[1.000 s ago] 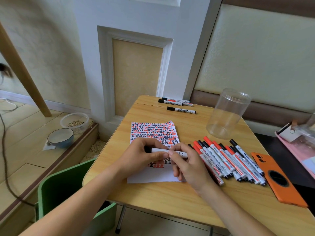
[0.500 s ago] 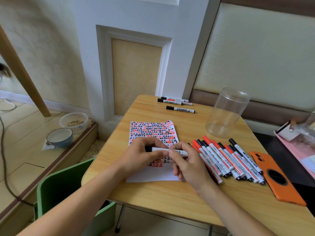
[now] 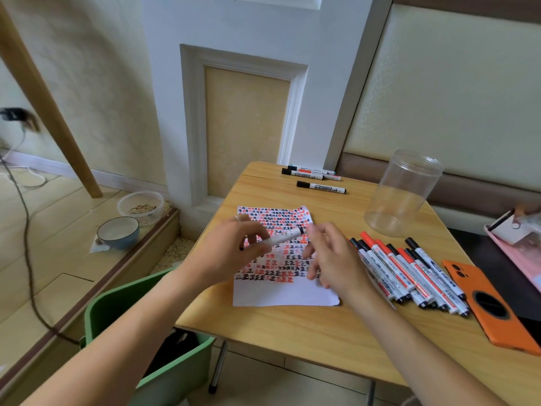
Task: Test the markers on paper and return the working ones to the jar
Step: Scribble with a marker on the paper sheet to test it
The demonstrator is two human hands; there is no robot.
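My left hand (image 3: 234, 250) grips a white marker (image 3: 282, 237) and holds it tilted just above the paper (image 3: 287, 294), its black end pointing right. The sheet is covered with rows of red and black test marks. My right hand (image 3: 330, 259) hovers beside the marker's black end with fingers loosely spread, holding nothing that I can see; it is blurred. Several red- and black-capped markers (image 3: 409, 271) lie in a row to the right. A clear plastic jar (image 3: 401, 194) stands empty at the back right.
Three markers (image 3: 320, 187) lie apart at the table's far edge. An orange phone (image 3: 491, 306) rests at the right front, a pink tray (image 3: 524, 265) beyond it. A green chair (image 3: 164, 376) stands at the table's left front corner. Two bowls (image 3: 118, 232) sit on the floor.
My right hand has let go of the marker and drawn slightly right. My left hand has lifted and tilted the marker above the paper.
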